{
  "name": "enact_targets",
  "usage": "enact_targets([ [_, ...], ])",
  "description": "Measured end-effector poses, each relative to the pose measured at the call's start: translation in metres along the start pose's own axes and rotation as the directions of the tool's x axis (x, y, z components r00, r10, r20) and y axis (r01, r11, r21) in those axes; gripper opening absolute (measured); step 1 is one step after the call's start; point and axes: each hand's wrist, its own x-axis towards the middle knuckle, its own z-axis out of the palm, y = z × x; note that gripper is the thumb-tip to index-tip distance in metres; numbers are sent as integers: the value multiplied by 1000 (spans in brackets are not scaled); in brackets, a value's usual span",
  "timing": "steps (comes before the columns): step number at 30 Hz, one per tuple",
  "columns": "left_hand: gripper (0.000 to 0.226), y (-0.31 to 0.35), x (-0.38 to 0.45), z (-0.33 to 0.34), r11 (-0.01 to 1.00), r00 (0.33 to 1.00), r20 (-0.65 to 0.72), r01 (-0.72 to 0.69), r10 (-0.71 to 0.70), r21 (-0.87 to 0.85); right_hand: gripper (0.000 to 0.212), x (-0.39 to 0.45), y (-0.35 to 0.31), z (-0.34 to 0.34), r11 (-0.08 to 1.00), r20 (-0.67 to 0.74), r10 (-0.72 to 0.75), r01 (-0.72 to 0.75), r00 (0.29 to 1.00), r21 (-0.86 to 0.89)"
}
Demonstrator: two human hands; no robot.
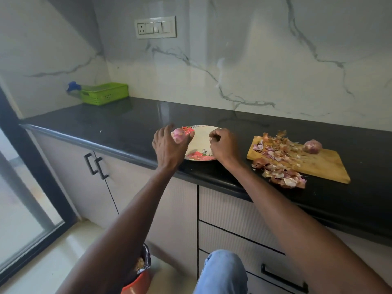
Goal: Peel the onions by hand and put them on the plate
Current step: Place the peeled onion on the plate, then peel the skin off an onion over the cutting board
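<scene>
My left hand [167, 145] holds a peeled pinkish onion [179, 135] over the left side of a white plate with red flowers [201, 143] on the black counter. My right hand [223, 145] hovers over the plate's right side with its fingers curled; whether it holds anything is hidden. Another onion, unpeeled [312, 146], lies at the far end of a wooden cutting board [322, 164] to the right. Onion skins [280, 160] cover the board's left part and spill onto the counter.
A green plastic basket [105, 93] stands in the far left corner of the black counter [127, 122]. Below the counter are cabinet doors and drawers. A red bin [137, 283] with a liner sits on the floor by my knee.
</scene>
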Motion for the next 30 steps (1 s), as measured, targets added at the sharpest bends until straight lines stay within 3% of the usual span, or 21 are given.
enact_targets([
  [2, 50, 27, -9, 15, 995, 996, -15, -87, 86, -54, 24, -1, 6, -12, 1000, -23, 1, -1, 1000, -8],
  [7, 33, 90, -24, 70, 956, 982, 129, -97, 138, -277, 25, -1, 37, -69, 999, -108, 5, -9, 994, -43],
  [13, 27, 162, -37, 152, 911, 879, 377, -135, 292, -389, 26, 25, 120, -176, 936, -231, 254, -298, 939, -185],
  [16, 26, 193, -34, 187, 893, 818, 452, -157, 357, -421, 52, 33, 144, -216, 871, -81, 458, -466, 885, -158],
  [18, 25, 205, -31, 206, 892, 786, 494, -154, 371, -425, 60, 38, 149, -230, 850, 51, 487, -460, 872, -256],
  [23, 24, 203, -21, 233, 887, 795, 510, -72, 327, -457, 41, 57, 163, -239, 792, 231, 528, -376, 817, -481],
  [26, 18, 192, -10, 239, 864, 843, 474, 21, 256, -503, 50, 64, 172, -239, 846, 246, 512, -434, 823, -309],
  [28, 13, 188, -1, 237, 819, 862, 456, 90, 221, -567, 57, 63, 179, -236, 874, 218, 472, -485, 854, 11],
  [30, 9, 188, 6, 230, 735, 834, 513, 216, 203, -643, 62, 62, 184, -232, 848, 165, 397, -430, 903, 309],
])
